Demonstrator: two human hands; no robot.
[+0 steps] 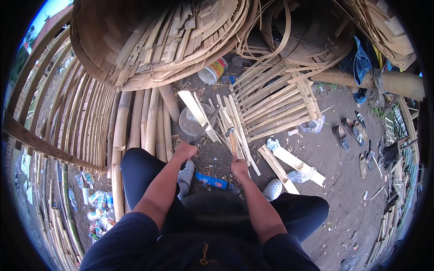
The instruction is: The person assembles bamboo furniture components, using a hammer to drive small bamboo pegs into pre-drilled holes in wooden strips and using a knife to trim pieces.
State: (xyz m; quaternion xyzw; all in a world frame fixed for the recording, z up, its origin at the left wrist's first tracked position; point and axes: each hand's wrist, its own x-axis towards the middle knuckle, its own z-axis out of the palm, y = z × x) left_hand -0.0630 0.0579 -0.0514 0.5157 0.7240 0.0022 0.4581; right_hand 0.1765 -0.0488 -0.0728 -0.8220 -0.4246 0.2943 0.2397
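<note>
My left hand [185, 150] grips the handle of a dark-bladed knife [207, 125]. Its blade angles up to the right and rests against a pale flat bamboo slat [193, 106]. My right hand [238, 166] holds the wooden handle of a small hammer [230, 132], with the metal head raised just right of the knife blade. Thin bamboo strips [231, 118] lie fanned out on the dirt beneath both tools. I sit with my knees apart, and my white clogs [186, 174] rest on the ground.
Thick bamboo poles [135, 122] lie to the left beside a bamboo fence [54, 117]. Stacked woven baskets [158, 40] loom at the top, with a woven bamboo panel [275, 99] to the right. Nearby are split boards [289, 165], a blue wrapper [211, 180], a plastic tub [212, 72] and sandals [348, 131].
</note>
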